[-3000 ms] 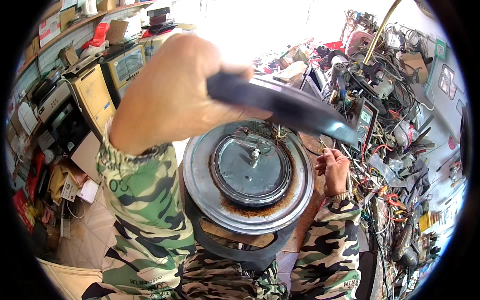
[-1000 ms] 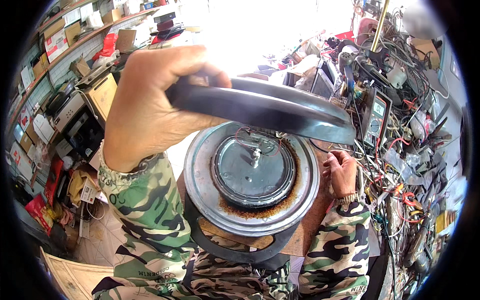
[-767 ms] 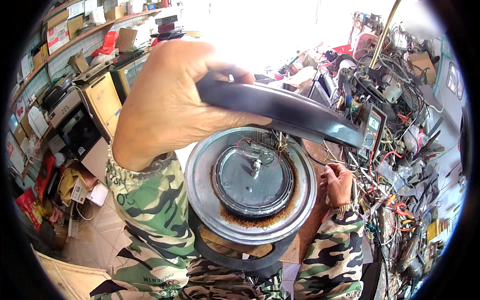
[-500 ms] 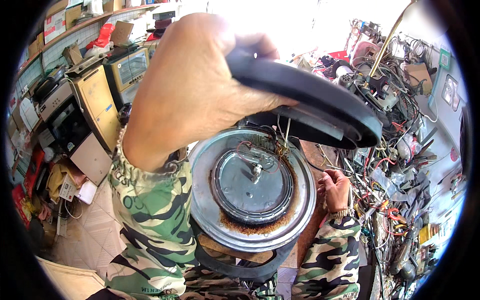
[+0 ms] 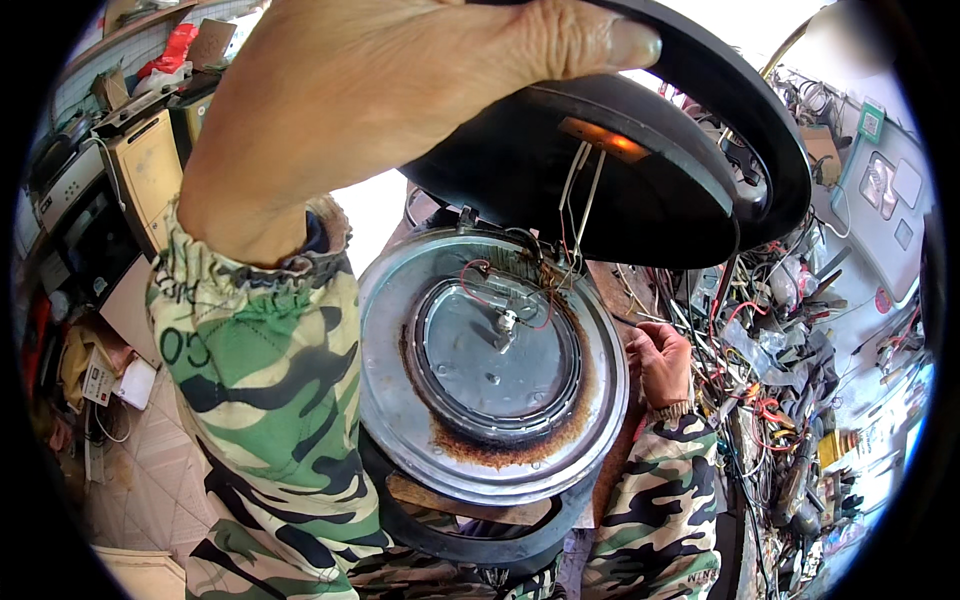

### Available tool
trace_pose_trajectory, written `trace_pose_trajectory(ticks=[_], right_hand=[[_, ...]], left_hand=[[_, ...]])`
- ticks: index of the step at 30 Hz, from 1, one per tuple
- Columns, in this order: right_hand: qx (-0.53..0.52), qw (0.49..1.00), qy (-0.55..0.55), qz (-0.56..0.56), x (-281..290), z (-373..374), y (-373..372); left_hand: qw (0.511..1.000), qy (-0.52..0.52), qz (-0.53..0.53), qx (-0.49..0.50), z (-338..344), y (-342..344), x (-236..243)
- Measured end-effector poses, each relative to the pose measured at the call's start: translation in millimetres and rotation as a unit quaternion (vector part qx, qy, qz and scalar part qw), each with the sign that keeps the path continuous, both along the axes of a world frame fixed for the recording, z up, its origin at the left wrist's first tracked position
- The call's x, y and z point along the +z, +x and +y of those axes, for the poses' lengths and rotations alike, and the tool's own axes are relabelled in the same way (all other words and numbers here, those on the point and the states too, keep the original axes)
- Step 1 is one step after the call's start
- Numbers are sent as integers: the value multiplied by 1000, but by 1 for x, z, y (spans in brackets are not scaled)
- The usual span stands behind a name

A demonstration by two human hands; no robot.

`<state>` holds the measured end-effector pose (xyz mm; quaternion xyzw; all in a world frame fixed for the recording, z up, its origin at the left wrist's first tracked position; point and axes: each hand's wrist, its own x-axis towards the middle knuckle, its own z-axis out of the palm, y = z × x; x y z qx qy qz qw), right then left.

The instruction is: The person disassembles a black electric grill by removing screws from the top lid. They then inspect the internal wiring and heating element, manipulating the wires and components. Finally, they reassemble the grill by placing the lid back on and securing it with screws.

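Left hand [image 5: 400, 90] lifts black base cover [image 5: 640, 170] (wires attached).

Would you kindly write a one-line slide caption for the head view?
Left hand lifts a wired black cover off a round, rust-ringed metal appliance base; right hand rests beside it.

A workbench [image 5: 610, 300] shows in small brown patches at the centre right of the frame, most of its wooden top covered. A round metal appliance base [image 5: 490, 365], rusty around its inner ring, sits on it at the centre. A thick tangle of wires and cables [image 5: 770, 350] is heaped over the bench to the right, reaching toward the right edge. At the lower left, a tiled floor [image 5: 150, 480] carries scattered papers and small boxes [image 5: 115, 375]. At the upper left, shelves [image 5: 110, 170] hold beige electronic cases.
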<state>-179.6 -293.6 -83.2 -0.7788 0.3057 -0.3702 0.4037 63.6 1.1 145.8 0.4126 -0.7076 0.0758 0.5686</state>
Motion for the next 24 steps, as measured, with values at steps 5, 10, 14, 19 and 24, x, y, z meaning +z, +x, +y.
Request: trace_pose_trajectory(ticks=[5,10,14,19,24], right_hand=[[-8,1000,14,17,5,8,3],[-9,999,-31,11,-7,-3,-4],[-11,999,-34,5,-7,-3,-4],[-5,999,-34,7,-1,2,-1],[-5,1000,-24,9,3,9,-1]], left_hand=[[1000,-18,0,22,-3,-2,-4],[998,10,49,47,-6,-8,-4],[997,-22,-49,62,0,-10,2],[997,4,-33,75,3,-11,5],[994,-21,-63,92,3,-17,3]])
